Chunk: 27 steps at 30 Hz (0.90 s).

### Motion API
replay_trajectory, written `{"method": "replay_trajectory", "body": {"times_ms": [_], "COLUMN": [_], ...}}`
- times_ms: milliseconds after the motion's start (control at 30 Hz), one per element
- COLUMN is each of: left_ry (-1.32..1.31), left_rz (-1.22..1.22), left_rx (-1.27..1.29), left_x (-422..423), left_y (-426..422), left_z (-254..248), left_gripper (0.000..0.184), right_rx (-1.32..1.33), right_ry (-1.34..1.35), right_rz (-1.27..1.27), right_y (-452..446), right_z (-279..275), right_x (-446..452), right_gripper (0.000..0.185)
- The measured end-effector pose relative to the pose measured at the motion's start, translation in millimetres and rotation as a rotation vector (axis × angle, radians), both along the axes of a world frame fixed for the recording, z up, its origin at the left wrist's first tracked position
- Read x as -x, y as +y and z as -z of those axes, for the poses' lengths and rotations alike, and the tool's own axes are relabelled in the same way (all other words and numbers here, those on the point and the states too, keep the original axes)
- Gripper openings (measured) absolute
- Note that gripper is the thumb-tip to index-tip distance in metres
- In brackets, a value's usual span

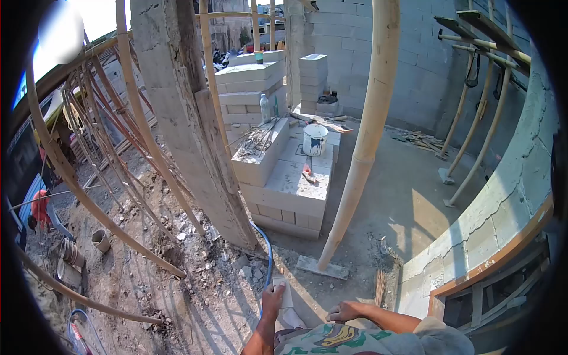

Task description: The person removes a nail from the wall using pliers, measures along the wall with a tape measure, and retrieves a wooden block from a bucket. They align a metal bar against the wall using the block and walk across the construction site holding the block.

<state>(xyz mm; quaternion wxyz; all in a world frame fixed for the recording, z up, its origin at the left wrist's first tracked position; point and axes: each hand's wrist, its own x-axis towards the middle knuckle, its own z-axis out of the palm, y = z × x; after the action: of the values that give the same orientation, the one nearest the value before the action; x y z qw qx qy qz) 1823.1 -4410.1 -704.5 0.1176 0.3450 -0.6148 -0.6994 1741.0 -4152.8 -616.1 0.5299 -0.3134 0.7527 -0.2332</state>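
At the bottom centre my left hand point(273, 297) is closed, with its thumb on a pale flat piece point(283, 294) that hangs down beside it. To the right, my right hand point(345, 311) has its fingers curled in front of my patterned shirt; whether anything is inside them is hidden. A blue hose point(270, 248) runs along the ground just beyond my left hand. Farther ahead, a white bucket point(315, 141) and a trowel with a red handle point(308, 173) rest on stacked pale blocks point(290, 200).
A bamboo pole point(355, 177) stands on a board point(322, 267) ahead. A concrete column point(189, 124) rises at left, beside leaning bamboo and rubble point(201, 266). Buckets point(71, 253) stand far left. A wood-framed window opening point(491, 266) is at right. More poles hold planks at upper right.
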Motion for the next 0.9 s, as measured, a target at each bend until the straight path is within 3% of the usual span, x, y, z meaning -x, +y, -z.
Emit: {"method": "replay_trajectory", "body": {"times_ms": [167, 300, 400, 467, 500, 600, 633, 700, 800, 900], "left_ry": [0.064, 0.124, -0.025, -0.128, -0.220, -0.033, -0.047, -0.077, -0.119, -0.148], "left_rz": [-0.074, -0.183, -0.299, -0.353, -0.361, -0.507, -0.554, -0.643, -0.674, -0.716], "left_rx": [0.109, 0.044, 0.161, 0.135, 0.162, -0.086, -0.081, -0.056, -0.017, 0.087], "left_x": [45.0, 43.5, 27.7, 12.9, 7.3, 0.4, 2.2, 9.2, 28.4, 38.9], "left_y": [-83.7, -112.7, -119.0, -108.5, -103.4, -93.6, -89.7, -85.5, -95.6, -99.4], "left_z": [-27.0, -34.4, 0.6, -12.4, -11.3, 1.4, -3.9, -38.1, -33.9, -35.2], "left_gripper": [0.030, 0.032, 0.034, 0.036, 0.036, 0.035, 0.035, 0.034, 0.035, 0.038], "right_rx": [0.167, 0.191, 0.199, 0.240, 0.323, 0.537, 0.608, 0.768, 1.164, 1.434], "right_ry": [0.149, 0.055, 0.080, 0.012, -0.052, -0.127, -0.083, -0.249, -0.482, -0.678], "right_rz": [0.223, 0.325, 0.189, 0.145, 0.120, 0.012, -0.070, -0.156, -0.386, -0.759], "right_y": [-66.2, -102.4, -138.4, -164.3, -180.0, -233.3, -251.2, -274.8, -303.6, -317.9], "right_z": [-13.5, -20.1, -41.8, -25.9, -41.1, -100.5, -110.6, -160.0, -218.9, -287.8], "right_x": [73.0, 104.1, 124.4, 143.4, 144.0, 165.0, 173.6, 179.9, 181.4, 164.3], "right_gripper": [0.033, 0.032, 0.031, 0.031, 0.033, 0.040, 0.045, 0.052, 0.048, 0.061]}}
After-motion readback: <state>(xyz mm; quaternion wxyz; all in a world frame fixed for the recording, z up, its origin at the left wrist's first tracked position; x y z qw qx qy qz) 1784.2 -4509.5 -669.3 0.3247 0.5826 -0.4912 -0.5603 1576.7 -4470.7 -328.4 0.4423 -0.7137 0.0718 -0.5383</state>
